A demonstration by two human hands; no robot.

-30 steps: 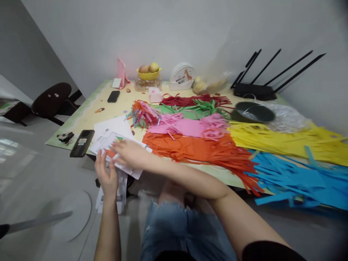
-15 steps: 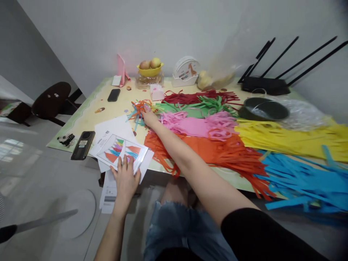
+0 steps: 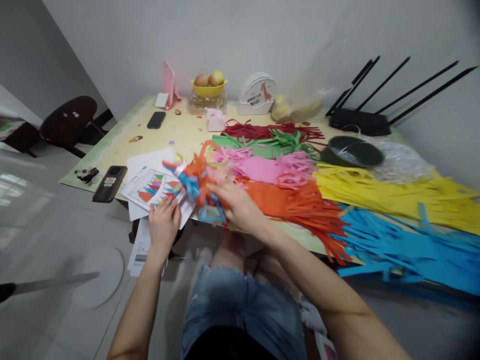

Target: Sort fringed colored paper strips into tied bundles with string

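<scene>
My right hand (image 3: pixel 240 202) is closed round a bundle of multicoloured paper strips (image 3: pixel 200 177), mostly orange and blue, lifted above the table's front edge and blurred by motion. My left hand (image 3: pixel 164 220) lies on the lower edge of a printed picture sheet (image 3: pixel 148 195) showing coloured fringes, its fingers resting on top and not gripping. White papers (image 3: pixel 152 157) lie under that sheet. Beside my right hand are a fringed orange piece (image 3: pixel 277 200) and a fringed pink piece (image 3: pixel 258 169).
Green (image 3: pixel 258 146), dark red (image 3: pixel 258 131), yellow (image 3: pixel 393 192) and blue (image 3: pixel 397 245) fringed pieces spread rightward. A dark green bucket (image 3: pixel 352 152) and a router (image 3: pixel 360 121) stand at the right. Phones (image 3: pixel 109 184) lie left; a fruit bowl (image 3: pixel 209 91) stands at the back.
My right hand has picked up the multicoloured bundle from the table and drawn it nearer, beside the picture sheet. My left hand stays at the sheet, its fingers closer together.
</scene>
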